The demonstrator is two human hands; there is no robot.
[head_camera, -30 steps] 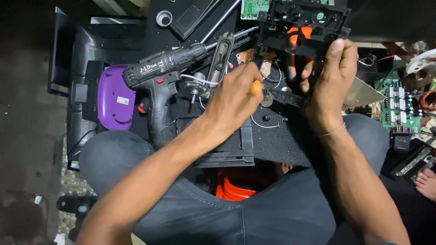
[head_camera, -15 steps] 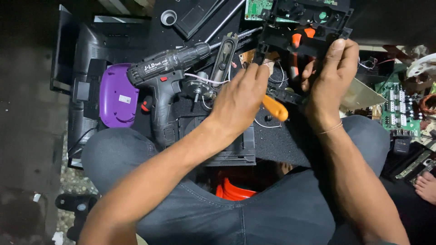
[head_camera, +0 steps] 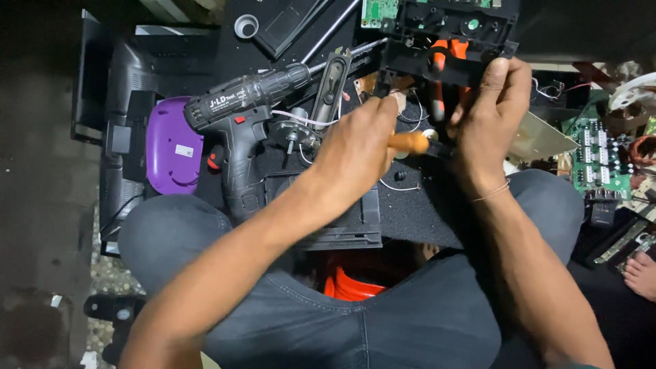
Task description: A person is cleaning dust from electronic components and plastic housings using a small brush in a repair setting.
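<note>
Holding a black frame (head_camera: 447,51) at upper centre, our right hand (head_camera: 488,113) is closed over its lower edge, thumb in front and fingers wrapped behind. Our left hand (head_camera: 359,147) is shut around an orange-handled tool (head_camera: 408,142), likely a screwdriver; the handle juts right from the fist, the tip hidden beneath the frame.

Progress, as we judge it: frame lifted free of the mat and tilted, orange parts visible inside, a green board (head_camera: 378,10) at its upper left corner attached; work on the underside looks unfinished.

Position: frame just above and right of the left fist, touching the right palm.

Nearby: drill (head_camera: 242,130) at left centre, purple case (head_camera: 171,145) beside it, circuit board (head_camera: 601,160) at right.
</note>
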